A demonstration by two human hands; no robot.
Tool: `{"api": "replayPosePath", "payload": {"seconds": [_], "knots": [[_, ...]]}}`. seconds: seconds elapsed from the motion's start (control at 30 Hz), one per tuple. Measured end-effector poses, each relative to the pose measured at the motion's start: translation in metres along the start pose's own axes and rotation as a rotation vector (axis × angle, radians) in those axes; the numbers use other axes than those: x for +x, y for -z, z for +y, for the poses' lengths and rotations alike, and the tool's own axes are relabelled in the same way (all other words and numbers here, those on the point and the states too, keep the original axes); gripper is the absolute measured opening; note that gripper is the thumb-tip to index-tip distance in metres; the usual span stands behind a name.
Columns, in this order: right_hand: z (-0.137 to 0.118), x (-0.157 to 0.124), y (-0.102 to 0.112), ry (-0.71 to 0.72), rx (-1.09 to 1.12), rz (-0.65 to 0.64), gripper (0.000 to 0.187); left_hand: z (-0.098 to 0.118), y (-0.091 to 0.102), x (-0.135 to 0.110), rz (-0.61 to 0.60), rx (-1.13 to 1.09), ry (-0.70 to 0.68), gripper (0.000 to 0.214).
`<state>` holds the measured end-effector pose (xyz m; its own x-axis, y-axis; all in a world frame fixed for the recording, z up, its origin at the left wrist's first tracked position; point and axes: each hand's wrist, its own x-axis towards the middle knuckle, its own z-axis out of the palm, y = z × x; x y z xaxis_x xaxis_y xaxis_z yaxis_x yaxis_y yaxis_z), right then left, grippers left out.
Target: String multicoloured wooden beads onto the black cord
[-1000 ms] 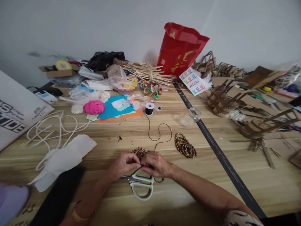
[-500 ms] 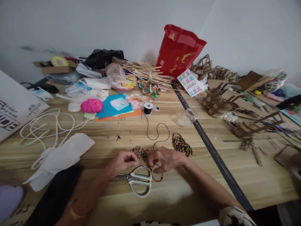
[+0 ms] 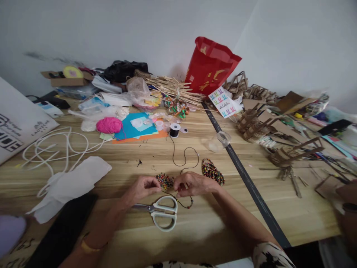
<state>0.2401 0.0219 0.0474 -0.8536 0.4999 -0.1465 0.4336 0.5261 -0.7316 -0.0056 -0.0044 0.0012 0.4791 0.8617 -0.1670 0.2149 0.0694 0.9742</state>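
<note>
My left hand [image 3: 142, 187] pinches a thin dark cord just left of a small heap of coloured beads [image 3: 164, 181]. My right hand [image 3: 193, 183] is closed on the same cord [image 3: 185, 162], which runs up the wooden table to a black thread spool [image 3: 174, 130]. A short beaded length of the cord [image 3: 187, 205] hangs below my right hand. White-handled scissors [image 3: 162, 212] lie flat just in front of both hands. A larger pile of coloured beads [image 3: 212, 171] sits to the right of my right hand.
Pink yarn ball [image 3: 109, 125], coloured paper sheets [image 3: 135, 130], white cord [image 3: 52, 146] and white cloth [image 3: 73, 184] lie left. A red bag [image 3: 210, 66] stands at the wall. Cardboard models [image 3: 281, 149] crowd the right. A clear cup [image 3: 219, 141] lies by the dark table seam [image 3: 245, 175].
My hands have drawn apart a little and sit slightly further up the table, next to the small bead heap. The camera has turned somewhat to the right.
</note>
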Motion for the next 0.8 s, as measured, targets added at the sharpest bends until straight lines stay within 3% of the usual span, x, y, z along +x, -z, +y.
{"api": "replayPosePath", "payload": {"seconds": [0.2, 0.37, 0.5, 0.8], "knots": [[-0.01, 0.008, -0.007, -0.02, -0.013, 0.169, 0.009, 0.0, -0.001, 0.0, 0.028, 0.012, -0.026, 0.017], [-0.021, 0.024, -0.024, -0.036, 0.31, 0.254, 0.014, 0.007, -0.003, -0.001, 0.05, 0.02, -0.055, 0.015], [-0.014, 0.035, -0.043, -0.072, 0.6, 0.333, 0.029, 0.012, -0.007, -0.001, 0.09, 0.001, -0.064, 0.013], [-0.005, 0.033, -0.047, -0.14, 0.657, 0.379, 0.033, 0.015, -0.008, -0.002, 0.115, 0.055, -0.089, 0.013]]}}
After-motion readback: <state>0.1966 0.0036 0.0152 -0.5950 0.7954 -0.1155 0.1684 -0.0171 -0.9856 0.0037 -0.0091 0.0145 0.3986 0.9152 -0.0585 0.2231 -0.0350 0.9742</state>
